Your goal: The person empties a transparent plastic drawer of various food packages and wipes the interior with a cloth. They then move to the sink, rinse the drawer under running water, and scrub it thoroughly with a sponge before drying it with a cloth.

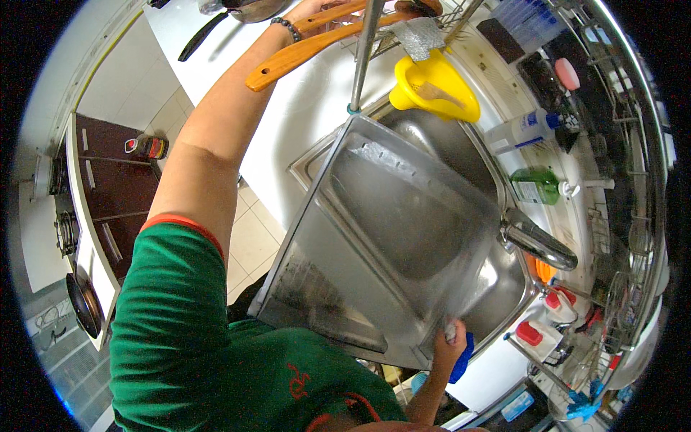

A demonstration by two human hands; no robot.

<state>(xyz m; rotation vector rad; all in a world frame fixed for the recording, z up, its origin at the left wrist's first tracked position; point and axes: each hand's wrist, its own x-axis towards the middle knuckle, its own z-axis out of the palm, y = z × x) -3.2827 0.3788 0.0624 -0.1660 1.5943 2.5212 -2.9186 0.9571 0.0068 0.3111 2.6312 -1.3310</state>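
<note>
A large clear plastic bin (389,209) lies tilted across the steel sink (468,162), whose bowls show through it. My right hand (450,345) is closed at the bin's near right corner, with a small whitish piece at its fingers and a blue cloth-like item (465,358) beside it. My left arm stretches to the far side, a dark bead bracelet (286,30) at its wrist. My left hand (308,9) is partly behind two wooden utensils (302,54) at the upper picture edge; its fingers are hidden.
A metal rack post (366,57) rises by the bin's far corner. Beyond the sink sit a yellow colander (435,83) and bubble wrap (417,37). The faucet (540,241), a green soap bottle (534,186) and a white bottle (522,131) line the right. A black-handled pan (259,10) rests on the counter.
</note>
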